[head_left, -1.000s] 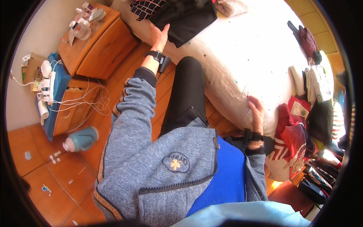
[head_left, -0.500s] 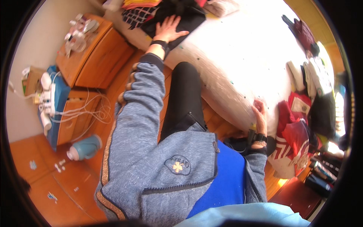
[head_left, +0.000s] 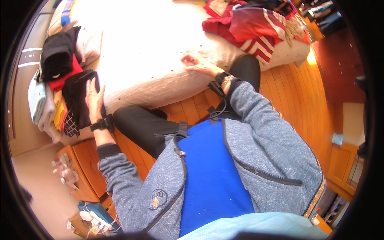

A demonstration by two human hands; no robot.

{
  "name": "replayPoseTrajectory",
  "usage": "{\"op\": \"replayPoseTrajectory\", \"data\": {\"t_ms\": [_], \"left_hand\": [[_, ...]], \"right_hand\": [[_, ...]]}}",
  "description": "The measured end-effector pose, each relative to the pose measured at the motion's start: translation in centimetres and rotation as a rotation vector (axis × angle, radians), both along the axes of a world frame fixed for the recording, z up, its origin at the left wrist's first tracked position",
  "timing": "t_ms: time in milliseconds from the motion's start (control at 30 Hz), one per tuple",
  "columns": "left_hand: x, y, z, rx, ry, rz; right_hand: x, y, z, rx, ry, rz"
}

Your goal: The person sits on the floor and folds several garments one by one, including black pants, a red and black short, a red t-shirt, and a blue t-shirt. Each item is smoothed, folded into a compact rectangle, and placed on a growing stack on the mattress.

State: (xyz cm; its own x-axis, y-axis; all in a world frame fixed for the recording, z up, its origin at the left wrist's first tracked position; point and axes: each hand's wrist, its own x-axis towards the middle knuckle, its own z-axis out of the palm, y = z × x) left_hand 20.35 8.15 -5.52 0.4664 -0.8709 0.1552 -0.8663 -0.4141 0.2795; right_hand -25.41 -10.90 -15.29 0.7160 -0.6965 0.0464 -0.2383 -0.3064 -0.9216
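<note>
My left hand (head_left: 94, 100) is open, with its fingers stretched out, at the right edge of a folded black garment (head_left: 78, 91) on the bed's left side. It seems to touch the cloth but does not grip it. My right hand (head_left: 196, 65) is at the front edge of the bed, over the white bedspread (head_left: 148, 60), fingers loosely bent and nothing held. Beside the black garment are a rolled black garment (head_left: 56, 56), a red cloth (head_left: 66, 76) and several pale and yellow folded clothes (head_left: 42, 104).
Loose red and white clothes (head_left: 252, 30) lie on the bed's far right. A wooden bedside cabinet (head_left: 86, 168) with bottles stands at the left, near a white power strip with cables (head_left: 96, 222). Wooden floorboards (head_left: 286, 100) run along the right.
The view has swung right, so the bed and clothes appear further left. My left hand, earlier spread flat on the black garment, is now at its edge. My right hand remains empty.
</note>
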Motion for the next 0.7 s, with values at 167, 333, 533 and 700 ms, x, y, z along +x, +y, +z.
{"op": "replayPoseTrajectory", "data": {"t_ms": [167, 333, 533, 700], "left_hand": [[-17.3, -5.1, -2.2, 0.324, 0.463, -0.127], [-26.6, -5.5, -6.3, 0.445, -0.096, -0.283], [-25.2, -5.4, -7.4, 0.343, -0.094, -0.333], [-25.3, -5.4, -7.0, 0.343, -0.087, -0.346]], "right_hand": [[-0.1, 0.4, 1.7, -0.021, 0.042, 0.007], [-5.9, -0.6, 8.4, -0.663, -0.132, -0.256], [-17.7, -4.0, 13.0, -0.83, 0.319, -1.048], [-21.4, -5.7, 9.8, -0.635, 0.381, -1.24]]}}
